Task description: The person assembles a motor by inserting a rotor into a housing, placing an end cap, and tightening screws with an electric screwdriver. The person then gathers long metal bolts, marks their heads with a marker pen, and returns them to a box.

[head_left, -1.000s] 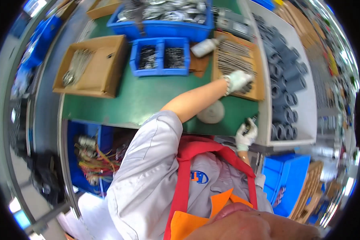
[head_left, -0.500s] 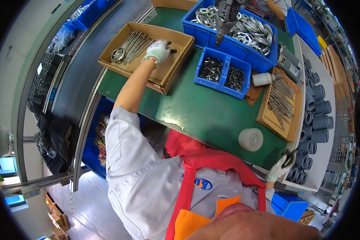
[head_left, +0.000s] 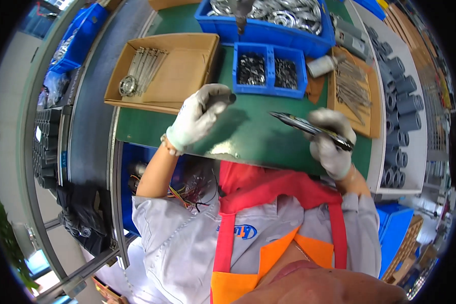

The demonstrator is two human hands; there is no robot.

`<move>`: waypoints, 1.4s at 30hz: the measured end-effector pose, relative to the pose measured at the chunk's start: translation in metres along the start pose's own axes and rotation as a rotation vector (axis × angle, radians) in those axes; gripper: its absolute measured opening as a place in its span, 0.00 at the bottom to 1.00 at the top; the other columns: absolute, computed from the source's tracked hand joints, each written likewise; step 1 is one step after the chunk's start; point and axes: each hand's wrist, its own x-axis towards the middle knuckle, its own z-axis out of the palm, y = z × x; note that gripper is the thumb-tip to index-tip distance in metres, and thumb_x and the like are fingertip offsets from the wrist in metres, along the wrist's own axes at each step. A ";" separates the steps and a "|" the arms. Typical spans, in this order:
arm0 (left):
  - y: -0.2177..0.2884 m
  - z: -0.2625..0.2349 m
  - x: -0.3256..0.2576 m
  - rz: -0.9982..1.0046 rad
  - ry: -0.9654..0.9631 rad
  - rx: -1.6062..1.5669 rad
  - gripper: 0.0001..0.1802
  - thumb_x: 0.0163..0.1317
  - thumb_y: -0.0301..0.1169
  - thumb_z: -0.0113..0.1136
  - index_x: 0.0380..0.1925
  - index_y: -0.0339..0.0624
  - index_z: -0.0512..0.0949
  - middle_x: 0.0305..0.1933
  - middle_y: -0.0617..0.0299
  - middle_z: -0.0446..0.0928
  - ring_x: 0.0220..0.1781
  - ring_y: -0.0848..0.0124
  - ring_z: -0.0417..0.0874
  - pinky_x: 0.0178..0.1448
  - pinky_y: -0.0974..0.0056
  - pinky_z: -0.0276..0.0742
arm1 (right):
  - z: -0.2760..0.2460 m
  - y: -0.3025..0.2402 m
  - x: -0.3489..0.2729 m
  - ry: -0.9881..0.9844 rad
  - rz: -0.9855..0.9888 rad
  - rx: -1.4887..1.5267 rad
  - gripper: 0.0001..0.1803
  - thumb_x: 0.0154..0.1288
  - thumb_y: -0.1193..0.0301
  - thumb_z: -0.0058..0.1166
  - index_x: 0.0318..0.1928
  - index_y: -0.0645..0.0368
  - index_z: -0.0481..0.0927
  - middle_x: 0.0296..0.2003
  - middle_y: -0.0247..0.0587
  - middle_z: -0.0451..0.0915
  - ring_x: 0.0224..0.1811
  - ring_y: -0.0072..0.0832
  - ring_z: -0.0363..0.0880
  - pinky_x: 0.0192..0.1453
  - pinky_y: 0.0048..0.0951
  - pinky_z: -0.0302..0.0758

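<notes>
Nearest the camera, at six o'clock, hangs the person's red and orange apron over a grey work shirt bearing a small blue chest emblem. Above it, over the green bench mat, both hands wear white knit gloves. The left hand, at about ten o'clock from the mat's middle, has its fingers curled tight around a short dark cylindrical part whose end pokes out toward two o'clock. The right hand, at three o'clock, is closed in a fist on the rear of a long dark metal rod-shaped piece, whose tip points toward the left hand; the two pieces are near each other but still apart. Bringing them together cleanly would, I judge, call for lining the rod's tip up with the cylinder's open end before pushing, keeping both wrists low over the mat. Farther off, at eleven o'clock, an open brown cardboard box holds a row of slim metal rods and a ring. At twelve o'clock sits a blue two-compartment plastic bin of small dark fasteners, and beyond it a larger blue crate of silvery metal rings. At two o'clock a brown tray of thin metal pins lies beside rows of grey-blue cylinders.
</notes>
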 end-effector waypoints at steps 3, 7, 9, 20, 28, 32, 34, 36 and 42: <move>-0.002 0.017 -0.018 0.111 -0.018 -0.047 0.19 0.66 0.33 0.57 0.52 0.33 0.72 0.46 0.52 0.79 0.47 0.67 0.82 0.50 0.64 0.76 | 0.020 -0.003 0.021 -0.090 -0.177 -0.011 0.14 0.49 0.79 0.60 0.40 0.64 0.81 0.36 0.42 0.83 0.34 0.30 0.82 0.40 0.28 0.78; 0.009 0.021 -0.021 0.117 -0.065 0.117 0.19 0.63 0.34 0.58 0.50 0.33 0.74 0.46 0.49 0.79 0.46 0.57 0.83 0.51 0.58 0.77 | 0.029 -0.009 0.029 -0.162 -0.211 -0.117 0.12 0.47 0.79 0.60 0.36 0.64 0.82 0.32 0.43 0.83 0.31 0.31 0.82 0.38 0.29 0.77; 0.021 0.023 -0.023 0.179 -0.128 0.241 0.18 0.63 0.34 0.57 0.49 0.33 0.74 0.43 0.48 0.79 0.45 0.55 0.82 0.51 0.58 0.77 | 0.032 -0.015 0.032 -0.206 -0.259 -0.258 0.10 0.48 0.79 0.60 0.35 0.63 0.82 0.29 0.43 0.82 0.29 0.32 0.82 0.35 0.29 0.76; 0.037 0.062 -0.036 0.099 -0.263 0.022 0.17 0.67 0.38 0.52 0.43 0.33 0.75 0.28 0.53 0.74 0.28 0.62 0.76 0.33 0.60 0.72 | 0.014 -0.014 0.024 -0.413 -0.511 -0.107 0.07 0.49 0.79 0.50 0.32 0.63 0.76 0.16 0.38 0.69 0.16 0.29 0.65 0.22 0.32 0.60; 0.029 0.053 -0.024 0.466 -0.003 0.453 0.14 0.60 0.35 0.58 0.41 0.37 0.77 0.30 0.49 0.77 0.32 0.48 0.77 0.39 0.51 0.72 | 0.046 0.022 0.002 -0.167 0.210 0.515 0.14 0.61 0.78 0.55 0.48 0.61 0.74 0.26 0.37 0.75 0.23 0.16 0.70 0.25 0.20 0.68; -0.001 -0.007 -0.010 0.384 0.007 0.719 0.12 0.52 0.33 0.62 0.37 0.40 0.80 0.29 0.50 0.80 0.34 0.50 0.82 0.39 0.51 0.77 | 0.019 0.031 0.063 -0.748 0.114 -0.328 0.45 0.60 0.58 0.64 0.72 0.54 0.54 0.33 0.39 0.80 0.30 0.24 0.78 0.36 0.26 0.76; -0.032 -0.056 -0.007 0.238 0.322 0.794 0.12 0.60 0.33 0.59 0.41 0.38 0.80 0.30 0.48 0.81 0.33 0.51 0.82 0.40 0.54 0.77 | -0.005 0.025 0.092 -0.563 0.236 -0.418 0.37 0.56 0.64 0.61 0.67 0.57 0.64 0.36 0.40 0.82 0.37 0.26 0.82 0.45 0.31 0.79; -0.059 -0.105 -0.005 -0.092 0.464 0.941 0.16 0.67 0.38 0.54 0.42 0.37 0.80 0.35 0.48 0.82 0.35 0.52 0.83 0.41 0.54 0.77 | -0.041 0.053 0.126 -0.268 0.025 -0.666 0.25 0.60 0.63 0.55 0.56 0.60 0.76 0.38 0.41 0.83 0.40 0.28 0.83 0.48 0.33 0.79; -0.096 -0.129 0.000 0.017 0.509 1.294 0.26 0.64 0.39 0.57 0.58 0.35 0.70 0.61 0.43 0.71 0.65 0.45 0.69 0.66 0.48 0.67 | -0.107 0.130 0.242 0.029 -0.026 -1.333 0.21 0.64 0.59 0.49 0.56 0.49 0.76 0.54 0.42 0.77 0.59 0.41 0.73 0.64 0.40 0.68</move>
